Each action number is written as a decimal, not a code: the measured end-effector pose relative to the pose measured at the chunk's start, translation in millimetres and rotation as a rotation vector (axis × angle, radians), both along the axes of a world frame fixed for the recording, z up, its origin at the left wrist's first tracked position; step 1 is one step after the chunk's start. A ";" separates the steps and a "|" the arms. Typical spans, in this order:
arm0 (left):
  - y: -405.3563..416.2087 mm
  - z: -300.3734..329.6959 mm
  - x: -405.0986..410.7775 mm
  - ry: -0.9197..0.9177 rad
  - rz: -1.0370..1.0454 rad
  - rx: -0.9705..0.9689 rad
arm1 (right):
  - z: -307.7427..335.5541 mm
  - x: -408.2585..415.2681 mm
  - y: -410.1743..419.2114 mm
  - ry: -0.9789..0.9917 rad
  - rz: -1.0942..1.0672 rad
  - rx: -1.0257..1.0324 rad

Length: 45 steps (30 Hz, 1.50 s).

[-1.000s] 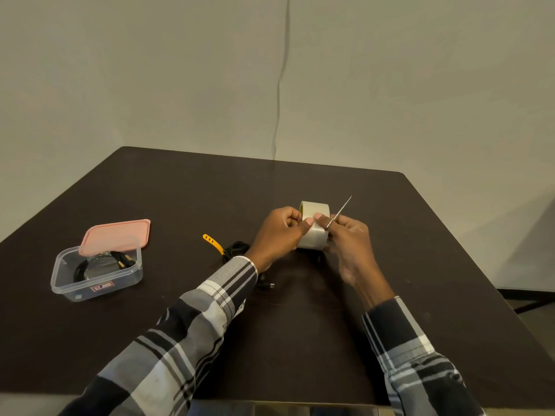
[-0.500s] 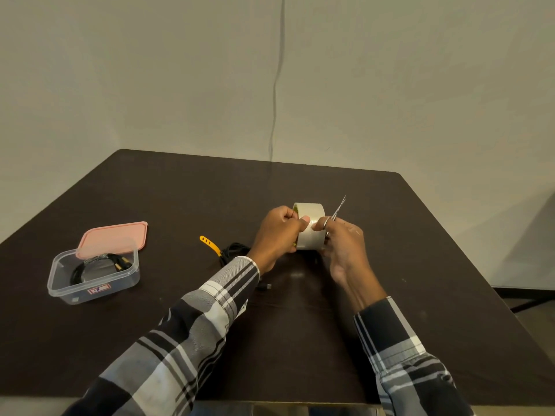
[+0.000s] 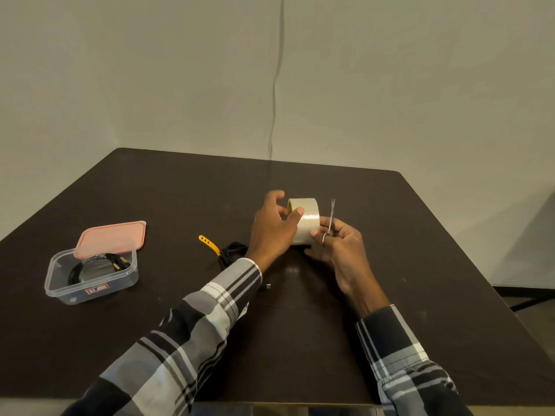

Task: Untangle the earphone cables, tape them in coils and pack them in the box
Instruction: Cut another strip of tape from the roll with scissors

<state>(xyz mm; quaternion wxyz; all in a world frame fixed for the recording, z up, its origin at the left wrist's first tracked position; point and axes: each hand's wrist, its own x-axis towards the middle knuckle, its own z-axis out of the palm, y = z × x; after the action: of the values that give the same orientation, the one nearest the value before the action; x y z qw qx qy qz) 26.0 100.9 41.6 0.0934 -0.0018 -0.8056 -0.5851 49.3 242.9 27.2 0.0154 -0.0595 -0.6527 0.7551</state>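
The left hand (image 3: 274,228) grips the roll of clear packing tape (image 3: 304,220) held above the dark table (image 3: 420,265), thumb on the roll's outer face and fingers curled over its far rim. The right hand (image 3: 339,247) holds a small pair of scissors (image 3: 332,216), blades pointing up, a finger through one metal ring, while its fingertips touch the right side of the roll, probably feeling for the free tape end.

A loose black earphone cable (image 3: 231,253) lies on the table just behind the left wrist, next to a yellow strap (image 3: 209,243). Well to the left, the clear plastic box (image 3: 90,276) already holds one coiled cable, with the pink lid (image 3: 112,238) leaning on its far rim.

The tape roll looks light and rigid, best steadied by its rim or core, since the film is slick and clings to itself once peeled. The cable should be thin, limp and springy, so it needs pinching across the whole coil, not by a single strand.
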 end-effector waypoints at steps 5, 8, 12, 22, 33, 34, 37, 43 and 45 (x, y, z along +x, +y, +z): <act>-2.9 4.3 5.8 0.374 -0.050 -0.642 | 1.9 -0.4 -10.3 0.078 -0.053 0.075; -3.0 0.0 11.0 0.483 -0.068 -0.789 | 1.7 1.5 -11.8 0.143 -0.059 0.080; -1.1 -1.8 13.5 0.574 -0.034 -0.827 | 2.6 3.4 -13.1 0.179 -0.043 0.077; 5.4 11.3 6.4 0.468 0.015 -0.743 | 0.4 2.4 -10.2 0.205 -0.025 0.086; 14.7 2.6 6.1 0.415 0.026 -0.620 | 0.7 1.9 -12.4 0.245 -0.033 0.050; 14.9 1.9 6.3 0.420 0.024 -0.621 | 0.4 1.5 -12.4 0.246 -0.037 0.049; 15.5 -0.9 5.3 0.458 0.007 -0.646 | -1.4 0.5 -12.0 0.247 -0.045 0.051; 16.3 -5.2 2.2 0.486 -0.032 -0.680 | -3.0 -0.7 -11.5 0.259 -0.071 0.055; 16.7 -6.4 1.0 0.487 -0.045 -0.698 | -3.1 -0.9 -11.9 0.260 -0.075 0.049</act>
<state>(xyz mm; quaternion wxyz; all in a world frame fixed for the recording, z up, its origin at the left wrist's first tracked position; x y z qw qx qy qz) 27.0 117.6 35.3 0.2621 -0.1889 -0.9094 -0.2618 48.4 231.0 24.1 0.1295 0.0149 -0.6608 0.7391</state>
